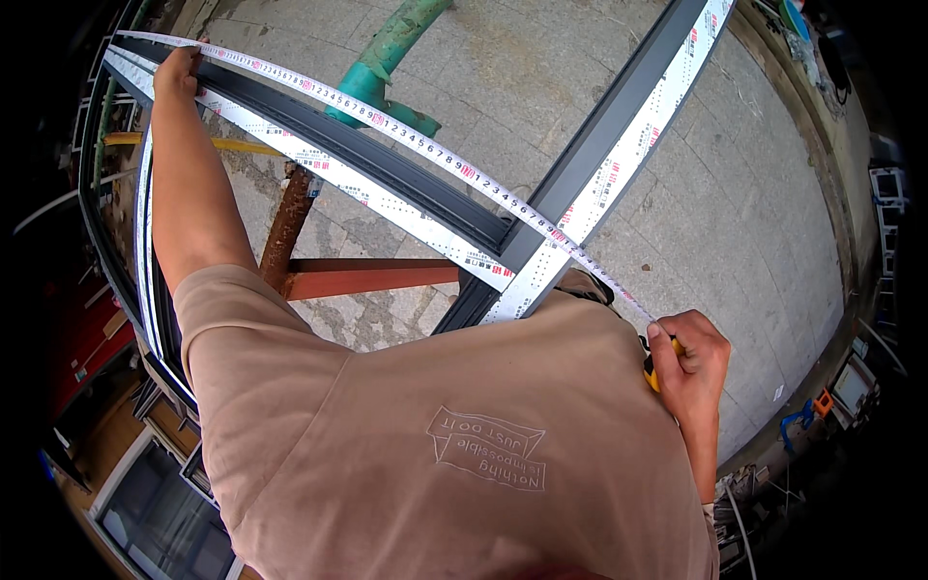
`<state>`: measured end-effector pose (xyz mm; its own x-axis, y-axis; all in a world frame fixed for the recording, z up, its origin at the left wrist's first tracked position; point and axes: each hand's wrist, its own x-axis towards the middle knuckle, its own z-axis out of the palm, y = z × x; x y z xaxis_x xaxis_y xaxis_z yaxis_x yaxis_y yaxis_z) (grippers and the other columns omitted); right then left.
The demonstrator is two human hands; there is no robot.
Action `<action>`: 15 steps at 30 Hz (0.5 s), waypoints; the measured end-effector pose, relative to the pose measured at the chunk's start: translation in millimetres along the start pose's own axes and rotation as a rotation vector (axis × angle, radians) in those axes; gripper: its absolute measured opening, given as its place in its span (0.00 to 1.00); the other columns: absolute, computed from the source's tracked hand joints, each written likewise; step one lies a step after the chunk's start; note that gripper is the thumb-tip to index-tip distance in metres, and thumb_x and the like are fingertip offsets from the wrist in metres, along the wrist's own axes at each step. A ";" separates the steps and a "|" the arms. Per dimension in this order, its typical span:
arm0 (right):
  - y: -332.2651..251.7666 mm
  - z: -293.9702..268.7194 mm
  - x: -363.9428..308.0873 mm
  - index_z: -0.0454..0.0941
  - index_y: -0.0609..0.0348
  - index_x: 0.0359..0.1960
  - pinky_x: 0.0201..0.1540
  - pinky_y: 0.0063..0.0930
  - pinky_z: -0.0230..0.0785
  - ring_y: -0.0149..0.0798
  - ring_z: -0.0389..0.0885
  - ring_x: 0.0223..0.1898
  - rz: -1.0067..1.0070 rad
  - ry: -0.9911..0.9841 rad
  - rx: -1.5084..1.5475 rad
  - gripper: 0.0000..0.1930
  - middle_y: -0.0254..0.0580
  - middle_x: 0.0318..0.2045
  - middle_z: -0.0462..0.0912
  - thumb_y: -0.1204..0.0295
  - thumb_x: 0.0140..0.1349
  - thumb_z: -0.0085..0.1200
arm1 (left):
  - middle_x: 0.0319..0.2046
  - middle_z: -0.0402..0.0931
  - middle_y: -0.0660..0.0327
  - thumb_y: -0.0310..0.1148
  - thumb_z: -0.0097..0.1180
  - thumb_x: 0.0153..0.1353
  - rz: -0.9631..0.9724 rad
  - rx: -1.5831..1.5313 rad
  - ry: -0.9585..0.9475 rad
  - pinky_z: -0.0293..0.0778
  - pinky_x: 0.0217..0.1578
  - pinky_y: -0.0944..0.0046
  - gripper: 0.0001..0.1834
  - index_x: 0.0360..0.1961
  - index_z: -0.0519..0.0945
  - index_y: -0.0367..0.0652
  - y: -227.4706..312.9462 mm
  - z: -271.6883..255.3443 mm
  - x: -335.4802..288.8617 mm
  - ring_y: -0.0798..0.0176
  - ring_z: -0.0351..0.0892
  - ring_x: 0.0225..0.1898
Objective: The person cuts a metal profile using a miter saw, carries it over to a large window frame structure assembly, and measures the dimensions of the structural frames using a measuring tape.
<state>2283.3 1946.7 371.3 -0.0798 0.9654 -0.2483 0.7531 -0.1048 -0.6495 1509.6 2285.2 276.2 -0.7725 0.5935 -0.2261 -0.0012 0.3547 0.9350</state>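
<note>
A white tape-measure blade (425, 146) runs over a dark metal window-type frame, sloping down from far left to near right. My left hand (178, 73) is closed at the far left end of the frame's long bar (338, 137), pinching the blade against it; its fingertips are partly hidden. Low on the right, my right hand (698, 356) wraps around the yellow and black tape measure case (654, 373), with the blade stretched out of it. The blade crosses the joint where a second bar (619, 108) meets the first. Both bars carry white printed protective film.
Beneath the frame are a green pipe support (387, 68), a rusty post (288, 227) and a reddish-brown beam (372, 277). Grey paving (715, 232) spreads out below. A glazed window unit (169, 507) stands lower left; assorted clutter and a blue clamp (795, 425) lie along the right edge.
</note>
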 end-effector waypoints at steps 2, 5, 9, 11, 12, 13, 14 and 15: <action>0.0 0.1 0.0 0.87 0.65 0.31 0.33 0.36 0.74 0.46 0.83 0.27 -0.003 0.002 0.003 0.03 0.48 0.25 0.83 0.79 0.61 0.66 | 0.53 0.89 0.54 0.20 0.54 0.70 -0.002 0.012 -0.007 0.80 0.58 0.68 0.16 0.58 0.76 0.31 0.0 -2.0 1.4 0.61 0.85 0.53; -0.1 -0.1 0.1 0.87 0.65 0.31 0.33 0.36 0.74 0.46 0.83 0.27 0.001 0.001 0.002 0.03 0.48 0.25 0.83 0.79 0.61 0.66 | 0.53 0.89 0.55 0.21 0.55 0.70 0.006 0.015 -0.007 0.80 0.57 0.68 0.16 0.58 0.76 0.32 -0.3 -2.1 0.5 0.61 0.85 0.53; 0.3 0.2 -0.2 0.87 0.65 0.31 0.34 0.36 0.74 0.46 0.83 0.27 0.003 -0.001 0.003 0.03 0.48 0.25 0.83 0.79 0.62 0.66 | 0.53 0.88 0.53 0.18 0.55 0.69 0.015 0.018 -0.012 0.81 0.56 0.68 0.20 0.61 0.73 0.31 1.3 0.4 -2.8 0.59 0.86 0.53; -1.9 -0.7 0.6 0.87 0.65 0.31 0.34 0.36 0.74 0.46 0.83 0.28 0.015 -0.009 0.000 0.03 0.48 0.25 0.83 0.79 0.62 0.66 | 0.53 0.87 0.51 0.17 0.55 0.68 0.034 0.028 -0.021 0.82 0.55 0.68 0.22 0.62 0.71 0.30 0.9 -0.5 -3.0 0.57 0.86 0.53; -1.6 -0.8 0.5 0.87 0.65 0.31 0.34 0.36 0.74 0.46 0.83 0.28 0.013 -0.009 -0.001 0.03 0.48 0.25 0.84 0.79 0.62 0.66 | 0.53 0.87 0.51 0.16 0.56 0.67 0.039 0.026 -0.026 0.82 0.54 0.68 0.23 0.63 0.70 0.30 0.4 -2.3 -0.9 0.57 0.86 0.52; -1.2 -0.8 0.4 0.87 0.65 0.31 0.34 0.36 0.74 0.46 0.83 0.28 0.012 -0.008 -0.001 0.03 0.48 0.25 0.84 0.79 0.62 0.66 | 0.53 0.87 0.50 0.15 0.56 0.67 0.043 0.024 -0.032 0.83 0.54 0.68 0.23 0.63 0.70 0.30 0.3 -3.8 1.5 0.56 0.87 0.52; -0.9 -0.9 0.2 0.87 0.65 0.31 0.34 0.36 0.74 0.46 0.83 0.28 0.010 -0.007 -0.002 0.03 0.48 0.25 0.84 0.79 0.62 0.66 | 0.53 0.87 0.49 0.14 0.56 0.67 0.048 0.022 -0.037 0.83 0.53 0.68 0.24 0.64 0.69 0.29 -0.1 -5.4 3.7 0.55 0.87 0.51; -0.8 -1.0 0.2 0.87 0.65 0.31 0.34 0.36 0.74 0.46 0.83 0.28 0.013 -0.008 -0.002 0.03 0.48 0.25 0.84 0.79 0.62 0.66 | 0.53 0.87 0.49 0.15 0.56 0.67 0.053 0.023 -0.041 0.83 0.53 0.68 0.24 0.64 0.69 0.29 -0.8 -5.8 5.3 0.55 0.87 0.51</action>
<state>2283.3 1947.2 372.6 -0.0752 0.9620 -0.2626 0.7552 -0.1170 -0.6449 1501.8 2283.8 275.8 -0.7443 0.6410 -0.1874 0.0546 0.3381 0.9395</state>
